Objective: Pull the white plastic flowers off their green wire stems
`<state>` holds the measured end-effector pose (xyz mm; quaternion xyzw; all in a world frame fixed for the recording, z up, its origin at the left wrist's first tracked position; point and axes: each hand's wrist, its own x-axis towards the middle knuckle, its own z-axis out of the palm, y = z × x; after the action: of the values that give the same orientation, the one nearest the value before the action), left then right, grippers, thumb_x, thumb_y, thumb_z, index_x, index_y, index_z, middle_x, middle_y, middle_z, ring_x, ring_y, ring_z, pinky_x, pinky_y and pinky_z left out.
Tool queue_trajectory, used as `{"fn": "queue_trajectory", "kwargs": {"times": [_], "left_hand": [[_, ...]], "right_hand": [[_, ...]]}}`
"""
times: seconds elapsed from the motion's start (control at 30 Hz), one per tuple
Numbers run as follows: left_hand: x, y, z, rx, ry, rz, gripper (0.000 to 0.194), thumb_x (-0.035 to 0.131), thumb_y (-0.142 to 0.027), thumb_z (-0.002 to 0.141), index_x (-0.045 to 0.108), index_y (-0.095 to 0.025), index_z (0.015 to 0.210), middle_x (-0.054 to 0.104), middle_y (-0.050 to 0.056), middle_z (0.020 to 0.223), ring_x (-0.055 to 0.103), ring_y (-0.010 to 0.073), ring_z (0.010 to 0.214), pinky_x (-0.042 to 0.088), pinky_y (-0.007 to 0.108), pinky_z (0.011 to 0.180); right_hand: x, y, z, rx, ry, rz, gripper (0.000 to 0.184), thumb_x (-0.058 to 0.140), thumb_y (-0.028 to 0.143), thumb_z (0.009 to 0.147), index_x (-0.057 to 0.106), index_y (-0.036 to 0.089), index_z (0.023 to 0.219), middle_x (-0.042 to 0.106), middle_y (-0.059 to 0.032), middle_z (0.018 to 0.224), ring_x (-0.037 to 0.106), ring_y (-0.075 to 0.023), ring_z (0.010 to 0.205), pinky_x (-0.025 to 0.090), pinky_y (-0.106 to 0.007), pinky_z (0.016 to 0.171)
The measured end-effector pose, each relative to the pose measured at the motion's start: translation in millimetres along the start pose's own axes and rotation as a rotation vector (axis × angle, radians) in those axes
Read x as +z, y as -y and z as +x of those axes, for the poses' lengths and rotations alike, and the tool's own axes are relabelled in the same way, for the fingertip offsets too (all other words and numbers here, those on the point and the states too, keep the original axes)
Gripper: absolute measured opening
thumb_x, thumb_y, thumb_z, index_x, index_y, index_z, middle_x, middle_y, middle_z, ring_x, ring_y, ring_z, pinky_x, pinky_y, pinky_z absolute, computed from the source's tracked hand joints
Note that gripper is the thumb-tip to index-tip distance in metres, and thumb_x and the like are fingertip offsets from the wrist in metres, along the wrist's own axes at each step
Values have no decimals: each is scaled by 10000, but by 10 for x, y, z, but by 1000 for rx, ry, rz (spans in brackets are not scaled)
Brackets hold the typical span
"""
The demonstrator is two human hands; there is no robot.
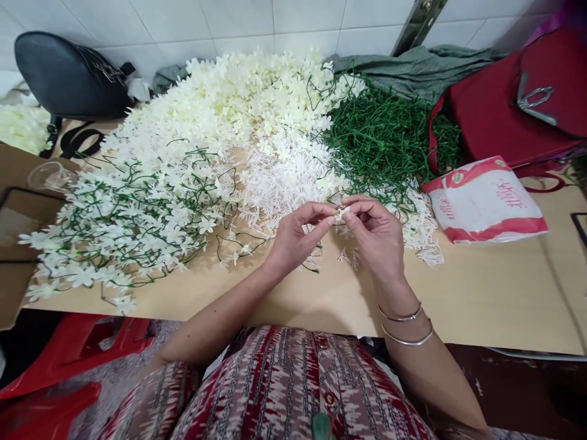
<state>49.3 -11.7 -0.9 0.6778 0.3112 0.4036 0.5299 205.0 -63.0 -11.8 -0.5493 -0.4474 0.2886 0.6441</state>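
Between my fingertips is a small white artificial flower piece (340,214), partly hidden by the fingers. My left hand (300,235) pinches it from the left with thumb and forefinger. From the other side my right hand (376,235) pinches it too, two bangles on that wrist. Just beyond the hands spreads a heap of thin white stamens (287,183). Behind that lie loose white flower heads (220,98), and green plastic stems (380,131) are piled to the right. On the left sits a pile of white flowers with green stems (151,226).
A white and red tissue pack (488,201) and a red bag (499,104) are at the right. A black bag (68,76), a clear plastic cup (52,177) and a cardboard box (22,232) stand left. Red stools (77,348) are below the table (495,293).
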Motion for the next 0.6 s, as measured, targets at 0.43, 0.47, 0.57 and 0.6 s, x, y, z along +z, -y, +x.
{"fn": "queue_trajectory", "kwargs": {"times": [0.43, 0.47, 0.57, 0.6], "left_hand": [[-286, 88, -285, 242, 357, 925, 153, 599, -275, 1029, 718, -184, 1002, 712, 76, 1059, 604, 231, 988, 437, 353, 897], [-278, 105, -282, 248, 349, 954, 160, 588, -275, 1035, 717, -189, 994, 714, 68, 1044, 598, 229, 980, 421, 351, 890], [-274, 143, -267, 266, 343, 1019, 166, 577, -278, 1042, 711, -203, 980, 721, 53, 1006, 592, 225, 960, 385, 353, 875], [-280, 150, -264, 269, 337, 1018, 178, 570, -281, 1046, 707, -205, 962, 724, 50, 990, 596, 224, 950, 381, 355, 871]], "right_hand": [[-22, -28, -32, 53, -17, 24, 137, 752, 330, 892, 630, 267, 901, 678, 30, 777, 700, -153, 700, 558, -316, 672], [-26, -37, -30, 54, -12, 30, 133, 752, 326, 892, 632, 268, 905, 677, 31, 779, 698, -151, 698, 555, -314, 673], [-38, -70, -28, 64, 13, 26, 128, 748, 337, 900, 639, 273, 919, 677, 35, 774, 692, -149, 693, 546, -315, 675], [-41, -78, -28, 70, 20, 23, 130, 748, 348, 903, 642, 276, 924, 679, 34, 773, 689, -151, 693, 545, -317, 676]]}}
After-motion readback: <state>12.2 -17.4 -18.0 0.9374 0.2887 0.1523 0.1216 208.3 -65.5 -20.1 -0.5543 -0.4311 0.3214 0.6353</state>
